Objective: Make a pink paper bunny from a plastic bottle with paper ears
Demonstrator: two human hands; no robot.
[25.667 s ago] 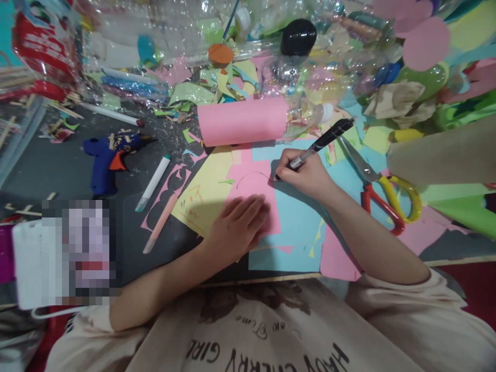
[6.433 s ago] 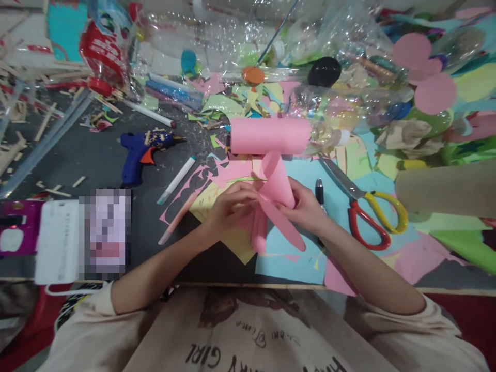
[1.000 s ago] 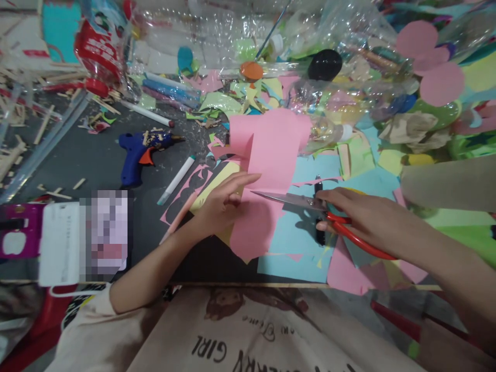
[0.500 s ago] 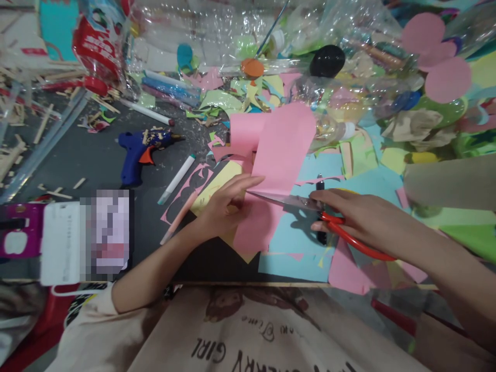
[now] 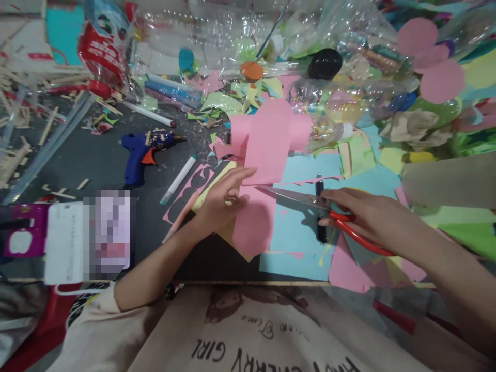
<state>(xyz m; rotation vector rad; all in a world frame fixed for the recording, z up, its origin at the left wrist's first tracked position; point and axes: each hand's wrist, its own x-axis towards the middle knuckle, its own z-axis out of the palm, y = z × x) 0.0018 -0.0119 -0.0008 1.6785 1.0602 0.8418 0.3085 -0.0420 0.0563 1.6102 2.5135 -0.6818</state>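
Your left hand (image 5: 222, 201) pinches the pink paper (image 5: 267, 144) at mid-table; your right hand (image 5: 364, 217) is wrapped round the red scissors (image 5: 296, 197). Their blades point at that left hand, so a slip could nick it.

No longer drawing with pen (image 5: 321, 235), now laid down; gripping scissors (image 5: 306, 198) in right hand (image 5: 364, 217), cutting pink sheet (image 5: 265, 152) lifted by left hand (image 5: 221, 202).

Centre of the counter (image 5: 77, 165): paper sheet (image 5: 267, 150) pinched in left hand (image 5: 222, 199), scissors (image 5: 294, 196) in right hand (image 5: 364, 217) meeting its right edge. Beneath the scissors, pen (image 5: 321, 235) on loose sheets. To the left, marker (image 5: 178, 179), then glue gun (image 5: 145, 150) further left. Behind all, plastic bottles (image 5: 217, 36).
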